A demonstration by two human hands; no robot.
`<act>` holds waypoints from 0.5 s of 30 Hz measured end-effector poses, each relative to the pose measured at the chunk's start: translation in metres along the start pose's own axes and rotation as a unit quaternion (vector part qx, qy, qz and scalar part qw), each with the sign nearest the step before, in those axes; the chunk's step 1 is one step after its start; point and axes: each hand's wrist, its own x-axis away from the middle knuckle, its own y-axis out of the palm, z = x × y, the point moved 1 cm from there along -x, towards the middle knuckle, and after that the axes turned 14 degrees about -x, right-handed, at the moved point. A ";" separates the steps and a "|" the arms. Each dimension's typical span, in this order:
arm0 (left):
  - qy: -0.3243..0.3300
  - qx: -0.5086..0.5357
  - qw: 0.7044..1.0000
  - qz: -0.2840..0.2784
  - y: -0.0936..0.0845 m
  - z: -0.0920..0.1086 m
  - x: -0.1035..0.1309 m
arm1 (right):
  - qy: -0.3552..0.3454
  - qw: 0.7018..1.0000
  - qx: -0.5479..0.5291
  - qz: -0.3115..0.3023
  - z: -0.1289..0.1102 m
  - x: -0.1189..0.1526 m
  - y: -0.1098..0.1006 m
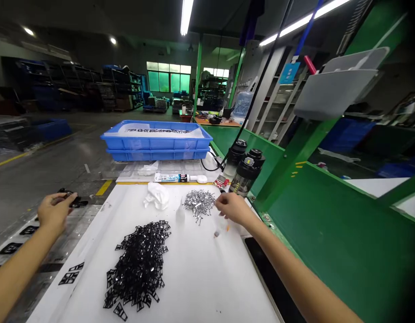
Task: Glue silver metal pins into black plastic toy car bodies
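Note:
At the far left, my left hand (55, 211) has its fingers curled around black plastic parts (80, 203), beside the worktop's edge. My right hand (232, 207) is at the right edge of a pile of small silvery metal pieces (198, 202). Its thumb and fingertips are pinched together, and what is between them is too small to make out. A large heap of black plastic frame pieces (140, 264) lies on the white worktop (200, 278). Two more black pieces (72, 273) sit apart near the left edge. A small translucent bottle (181, 213) stands between both piles.
Behind are stacked blue trays (156, 154), a glue tube (172, 178) and crumpled tissue (156, 196). Dark drink bottles (246, 172) stand back right, beside a green partition (328, 233). A dark flat device (271, 273) lies along the right edge. Clear trays (55, 242) sit left.

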 end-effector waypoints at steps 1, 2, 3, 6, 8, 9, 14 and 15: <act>-0.042 0.031 0.998 -0.032 -0.003 0.004 0.005 | 0.017 0.999 0.019 -0.030 0.001 -0.013 0.008; -0.085 0.064 0.992 -0.073 -0.008 0.008 0.013 | 0.033 0.997 0.039 -0.051 0.002 -0.022 0.016; -0.120 0.096 0.981 -0.115 -0.013 0.014 0.026 | 0.049 0.995 0.057 -0.066 0.004 -0.028 0.024; -0.199 0.159 0.936 -0.244 -0.033 0.039 0.093 | 0.082 0.987 0.104 -0.091 0.011 -0.036 0.041; -0.241 0.176 0.891 -0.343 -0.042 0.063 0.149 | 0.090 0.983 0.123 -0.103 0.012 -0.039 0.045; -0.265 0.192 0.858 -0.396 -0.043 0.075 0.177 | 0.090 0.982 0.128 -0.108 0.011 -0.041 0.044; -0.338 0.356 0.608 -0.624 -0.002 0.112 0.255 | 0.073 0.988 0.113 -0.078 -0.007 -0.039 0.020; -0.333 0.369 0.610 -0.616 0.010 0.109 0.259 | 0.062 0.992 0.102 -0.049 -0.011 -0.033 0.012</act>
